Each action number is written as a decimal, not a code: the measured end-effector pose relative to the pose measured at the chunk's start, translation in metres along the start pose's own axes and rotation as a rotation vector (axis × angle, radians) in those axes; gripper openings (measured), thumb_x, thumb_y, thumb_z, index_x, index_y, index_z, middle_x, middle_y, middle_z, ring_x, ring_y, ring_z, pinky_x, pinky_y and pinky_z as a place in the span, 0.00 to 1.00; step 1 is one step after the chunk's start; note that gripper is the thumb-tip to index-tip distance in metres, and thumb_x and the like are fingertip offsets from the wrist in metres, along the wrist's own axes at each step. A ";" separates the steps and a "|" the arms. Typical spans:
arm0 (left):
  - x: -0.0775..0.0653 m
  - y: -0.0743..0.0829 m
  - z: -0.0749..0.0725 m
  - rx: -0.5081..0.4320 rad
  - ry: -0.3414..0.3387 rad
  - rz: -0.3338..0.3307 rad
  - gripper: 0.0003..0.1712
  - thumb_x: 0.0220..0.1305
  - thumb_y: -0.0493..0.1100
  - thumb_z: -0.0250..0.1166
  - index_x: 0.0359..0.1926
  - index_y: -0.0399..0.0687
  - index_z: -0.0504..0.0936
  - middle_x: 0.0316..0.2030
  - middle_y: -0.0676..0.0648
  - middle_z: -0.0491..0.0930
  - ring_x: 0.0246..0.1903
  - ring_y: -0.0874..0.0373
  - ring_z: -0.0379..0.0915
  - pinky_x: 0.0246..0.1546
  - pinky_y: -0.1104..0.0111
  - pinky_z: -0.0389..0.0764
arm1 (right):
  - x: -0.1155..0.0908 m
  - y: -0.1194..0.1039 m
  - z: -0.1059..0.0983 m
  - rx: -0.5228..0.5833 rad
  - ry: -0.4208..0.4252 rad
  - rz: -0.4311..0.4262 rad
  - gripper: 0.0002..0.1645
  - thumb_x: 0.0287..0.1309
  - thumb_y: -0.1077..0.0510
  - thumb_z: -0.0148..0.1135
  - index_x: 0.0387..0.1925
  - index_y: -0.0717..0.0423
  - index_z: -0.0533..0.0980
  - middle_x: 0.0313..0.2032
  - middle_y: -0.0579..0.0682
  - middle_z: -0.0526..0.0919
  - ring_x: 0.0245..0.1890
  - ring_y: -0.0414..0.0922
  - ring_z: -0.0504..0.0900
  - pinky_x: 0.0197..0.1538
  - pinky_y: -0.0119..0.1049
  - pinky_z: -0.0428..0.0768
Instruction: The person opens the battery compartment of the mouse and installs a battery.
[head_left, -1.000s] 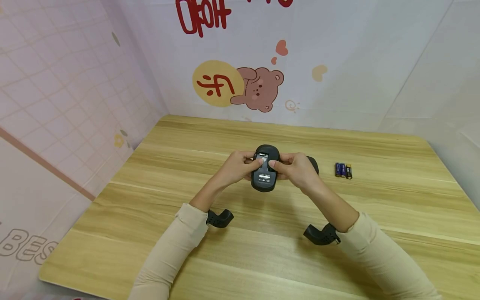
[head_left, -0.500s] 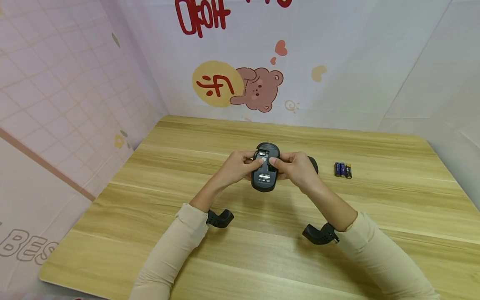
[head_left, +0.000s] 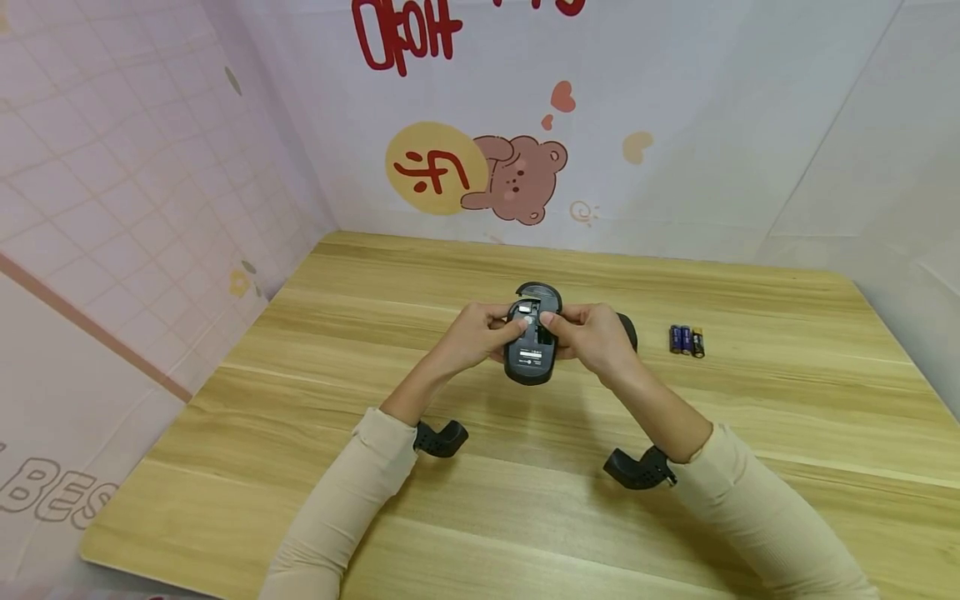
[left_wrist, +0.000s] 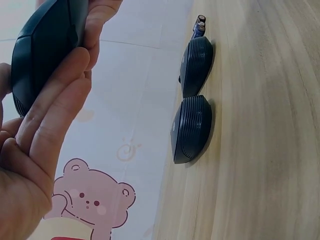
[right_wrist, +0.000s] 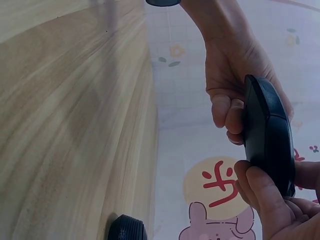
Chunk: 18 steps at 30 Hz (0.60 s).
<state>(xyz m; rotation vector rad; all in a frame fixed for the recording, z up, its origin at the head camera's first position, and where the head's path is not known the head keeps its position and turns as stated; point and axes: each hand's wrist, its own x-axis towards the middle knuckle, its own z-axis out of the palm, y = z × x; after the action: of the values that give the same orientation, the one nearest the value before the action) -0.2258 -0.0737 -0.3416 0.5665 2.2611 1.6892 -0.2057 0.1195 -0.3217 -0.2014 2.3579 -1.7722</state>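
While the table [head_left: 525,517] runs well past the mouse [head_left: 529,354] to both side edges, your left hand [head_left: 480,331] and right hand [head_left: 596,337] grip it, fingers parted by its thickness.

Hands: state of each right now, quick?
Left hand: closed, holding the black mouse.
Right hand: closed, holding the same mouse from the opposite side.
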 end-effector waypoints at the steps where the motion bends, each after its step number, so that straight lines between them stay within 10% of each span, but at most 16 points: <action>1: 0.000 0.000 0.000 -0.003 0.001 -0.001 0.21 0.68 0.42 0.58 0.58 0.36 0.75 0.36 0.38 0.84 0.29 0.52 0.83 0.33 0.53 0.82 | 0.000 0.000 0.000 -0.006 0.006 0.001 0.23 0.67 0.56 0.55 0.54 0.72 0.73 0.44 0.67 0.81 0.34 0.51 0.85 0.38 0.38 0.82; 18: -0.001 0.003 0.002 -0.022 0.017 0.009 0.18 0.68 0.41 0.58 0.54 0.34 0.78 0.34 0.38 0.84 0.27 0.52 0.83 0.31 0.57 0.83 | 0.003 -0.002 -0.001 -0.048 0.068 -0.008 0.23 0.66 0.54 0.55 0.51 0.72 0.76 0.40 0.66 0.83 0.26 0.44 0.85 0.36 0.40 0.83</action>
<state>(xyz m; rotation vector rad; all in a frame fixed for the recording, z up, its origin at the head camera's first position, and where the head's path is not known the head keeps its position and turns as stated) -0.2242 -0.0719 -0.3393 0.5609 2.2521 1.7277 -0.2086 0.1189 -0.3199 -0.1604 2.4514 -1.7544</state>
